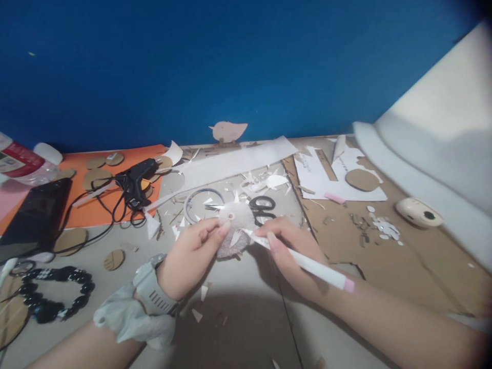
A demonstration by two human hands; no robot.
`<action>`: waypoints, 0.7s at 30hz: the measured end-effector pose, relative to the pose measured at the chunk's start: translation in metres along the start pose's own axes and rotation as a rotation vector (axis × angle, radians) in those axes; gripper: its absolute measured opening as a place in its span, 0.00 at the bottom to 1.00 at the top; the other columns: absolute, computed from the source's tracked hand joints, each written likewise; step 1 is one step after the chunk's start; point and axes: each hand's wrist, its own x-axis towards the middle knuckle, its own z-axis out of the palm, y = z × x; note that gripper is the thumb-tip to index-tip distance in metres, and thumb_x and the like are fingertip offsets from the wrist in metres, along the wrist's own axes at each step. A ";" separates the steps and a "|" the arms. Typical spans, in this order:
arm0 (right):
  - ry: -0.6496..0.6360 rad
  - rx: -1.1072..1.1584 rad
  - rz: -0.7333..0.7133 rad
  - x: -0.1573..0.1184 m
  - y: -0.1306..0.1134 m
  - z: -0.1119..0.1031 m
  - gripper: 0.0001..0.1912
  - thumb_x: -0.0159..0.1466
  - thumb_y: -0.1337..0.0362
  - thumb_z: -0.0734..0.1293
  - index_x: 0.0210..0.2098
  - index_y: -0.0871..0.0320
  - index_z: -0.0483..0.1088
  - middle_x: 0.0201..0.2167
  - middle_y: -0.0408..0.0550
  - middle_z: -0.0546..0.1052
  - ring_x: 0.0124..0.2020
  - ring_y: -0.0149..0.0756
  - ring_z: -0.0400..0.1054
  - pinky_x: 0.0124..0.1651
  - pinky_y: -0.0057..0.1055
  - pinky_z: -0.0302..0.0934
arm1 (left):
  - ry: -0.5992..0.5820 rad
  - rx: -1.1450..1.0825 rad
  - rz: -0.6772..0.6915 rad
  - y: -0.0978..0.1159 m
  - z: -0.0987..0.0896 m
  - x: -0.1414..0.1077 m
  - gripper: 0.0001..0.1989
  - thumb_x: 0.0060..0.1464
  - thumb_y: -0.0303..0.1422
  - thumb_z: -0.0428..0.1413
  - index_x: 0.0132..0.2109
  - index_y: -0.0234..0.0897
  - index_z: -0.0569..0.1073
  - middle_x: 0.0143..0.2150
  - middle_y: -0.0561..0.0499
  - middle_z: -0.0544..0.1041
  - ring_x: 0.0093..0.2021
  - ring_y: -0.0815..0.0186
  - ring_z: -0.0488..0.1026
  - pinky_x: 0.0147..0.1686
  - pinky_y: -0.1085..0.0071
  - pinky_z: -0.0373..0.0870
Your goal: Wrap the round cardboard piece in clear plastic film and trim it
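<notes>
Tightly, scissors (257, 209) crowd the pale cutout's (240, 214) edge near a pen-like tool (315, 266).

The pen (317, 266) is white, its end (349, 285) pink.

A grey watch (155, 288) adjoins a ruffled scrunchie (132, 316).

Centre: craft piece (239, 214) in left hand (195, 255), pen (315, 267) in right hand (292, 246), over counter (140, 264) | Behind piece: scissors (253, 204) right, ring (203, 190) left | Rear: bird cutout (230, 131) before wall (230, 61) | Left: glue gun (134, 184) on sheet (140, 152), phone (42, 212) left of gun, bracelet (85, 288) before phone | Right: cut paper (307, 177) on cardboard panel (334, 251), case (417, 212) further right
</notes>
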 end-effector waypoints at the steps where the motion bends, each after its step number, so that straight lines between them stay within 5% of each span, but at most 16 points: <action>1: 0.001 -0.001 -0.004 0.000 0.000 0.000 0.09 0.59 0.70 0.57 0.31 0.55 0.68 0.26 0.44 0.76 0.26 0.32 0.71 0.28 0.26 0.63 | 0.002 -0.005 -0.005 0.000 0.000 0.000 0.16 0.60 0.40 0.45 0.27 0.36 0.64 0.32 0.53 0.73 0.35 0.67 0.68 0.33 0.75 0.62; 21: 0.022 -0.040 -0.065 -0.002 0.000 0.003 0.09 0.58 0.71 0.57 0.31 0.55 0.68 0.26 0.43 0.76 0.27 0.32 0.71 0.30 0.25 0.62 | -0.002 0.017 -0.009 0.000 0.000 0.000 0.16 0.60 0.41 0.45 0.32 0.35 0.69 0.30 0.53 0.71 0.32 0.67 0.66 0.32 0.74 0.62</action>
